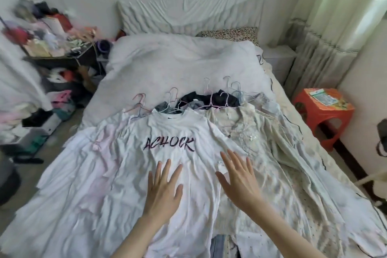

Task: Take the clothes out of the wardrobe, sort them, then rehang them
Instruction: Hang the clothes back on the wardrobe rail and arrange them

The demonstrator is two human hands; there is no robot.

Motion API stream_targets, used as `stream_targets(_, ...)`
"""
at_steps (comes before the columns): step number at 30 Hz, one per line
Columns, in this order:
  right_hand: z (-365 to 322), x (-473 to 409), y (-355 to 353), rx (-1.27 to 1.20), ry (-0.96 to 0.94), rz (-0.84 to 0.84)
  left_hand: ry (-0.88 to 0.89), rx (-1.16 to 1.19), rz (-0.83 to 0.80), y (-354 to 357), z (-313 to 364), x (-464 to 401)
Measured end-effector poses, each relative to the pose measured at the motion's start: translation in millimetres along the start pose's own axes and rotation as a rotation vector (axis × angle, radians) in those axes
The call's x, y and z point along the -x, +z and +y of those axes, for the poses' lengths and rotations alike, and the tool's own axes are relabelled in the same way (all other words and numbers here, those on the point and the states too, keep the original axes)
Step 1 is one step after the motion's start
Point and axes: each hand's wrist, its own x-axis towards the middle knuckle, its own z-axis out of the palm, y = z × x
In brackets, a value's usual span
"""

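Left hand (164, 189) spread flat, fingers straight and apart, palm down on the lower front of the white T-shirt (167, 165) printed "ACHOCK", gripping nothing. Right hand (237, 176) likewise released, fingers straight, resting at the shirt's right edge beside a small white tag. T-shirt laid face up atop a spread of pale clothes across the bed (188, 65): pinkish-white garment (88, 174) at left, cream patterned garment (272, 153) at right. Beyond the collar, dark clothes (209, 98) still on wire hangers (171, 98), hooks pointing toward the headboard. Farther left, cluttered desk (60, 58) heaped with blurred items. At right, orange stool (323, 109) carrying a packet.
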Motion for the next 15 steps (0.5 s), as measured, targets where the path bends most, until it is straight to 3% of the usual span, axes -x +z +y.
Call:
stream_targets(6,-4,-99,37,-0.006,-0.05,-0.117,-0.153,-0.002,-0.13,19,-53,-54)
stream_targets(15,16,-235,93,0.043,0.006,-0.307,-0.268,0.029,-0.164,52,-103,-151)
